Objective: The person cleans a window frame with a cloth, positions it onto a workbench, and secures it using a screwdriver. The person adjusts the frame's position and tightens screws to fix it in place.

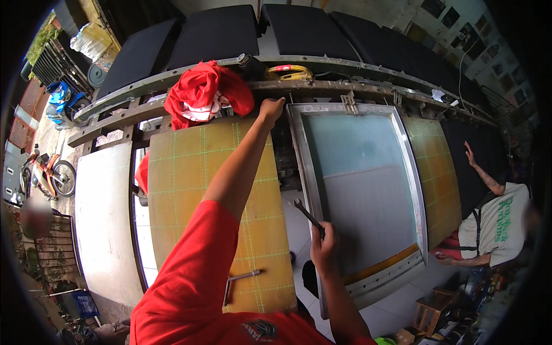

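Observation:
My left hand [269, 110] is stretched far forward to the wooden and metal rail, beside the upper left corner of a metal-framed screen [368, 195]. Its fingers are closed; what they hold, if anything, is too small to tell. In my right hand [326, 248] is a dark open-ended wrench [310, 215], its jaw pointing up and left over the screen's left edge. Under my left arm lies a yellowish board [178, 190] marked with a green grid. A T-shaped socket wrench [244, 276] rests on that board, close to my body.
A bundled red cloth [208, 95] sits on the rail [328, 89], near a yellow-handled tool [290, 73]. Black padded boards [213, 34] line the far side. On the right, a person in a white shirt [503, 224] stands by another yellowish board [434, 172]. A pale board [106, 218] is at left.

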The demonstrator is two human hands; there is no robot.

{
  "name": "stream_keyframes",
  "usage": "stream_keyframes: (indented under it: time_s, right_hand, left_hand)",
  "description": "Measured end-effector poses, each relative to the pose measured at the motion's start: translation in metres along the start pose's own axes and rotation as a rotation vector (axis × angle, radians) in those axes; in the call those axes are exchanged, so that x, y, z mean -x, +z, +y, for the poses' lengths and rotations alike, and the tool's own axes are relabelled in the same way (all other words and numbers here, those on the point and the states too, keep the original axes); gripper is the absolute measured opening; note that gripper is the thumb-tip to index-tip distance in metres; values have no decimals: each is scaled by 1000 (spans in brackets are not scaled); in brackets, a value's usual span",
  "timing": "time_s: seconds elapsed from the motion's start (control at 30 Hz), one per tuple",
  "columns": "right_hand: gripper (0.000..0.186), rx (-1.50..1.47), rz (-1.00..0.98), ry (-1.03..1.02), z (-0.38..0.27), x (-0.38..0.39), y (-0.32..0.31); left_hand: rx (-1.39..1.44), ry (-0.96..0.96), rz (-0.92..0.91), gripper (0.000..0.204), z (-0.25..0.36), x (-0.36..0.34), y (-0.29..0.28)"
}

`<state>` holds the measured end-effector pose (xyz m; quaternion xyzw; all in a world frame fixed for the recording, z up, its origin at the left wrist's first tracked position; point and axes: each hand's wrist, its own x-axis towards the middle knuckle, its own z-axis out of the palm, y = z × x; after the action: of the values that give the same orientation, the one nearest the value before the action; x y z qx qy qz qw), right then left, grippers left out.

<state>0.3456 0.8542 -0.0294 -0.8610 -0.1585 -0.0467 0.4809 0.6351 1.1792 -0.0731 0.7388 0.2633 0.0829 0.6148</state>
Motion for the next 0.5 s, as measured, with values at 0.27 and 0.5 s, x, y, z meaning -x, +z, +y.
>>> stream_keyframes:
  time_s: [0.27, 0.5]
  right_hand:
    - [12, 93, -33, 8, 1, -3, 1]
    - [12, 43, -5, 57, 3, -3, 1]
  left_hand:
    - [443, -389, -216, 30, 32, -1, 17]
    - [525, -428, -349, 23, 20, -5, 21]
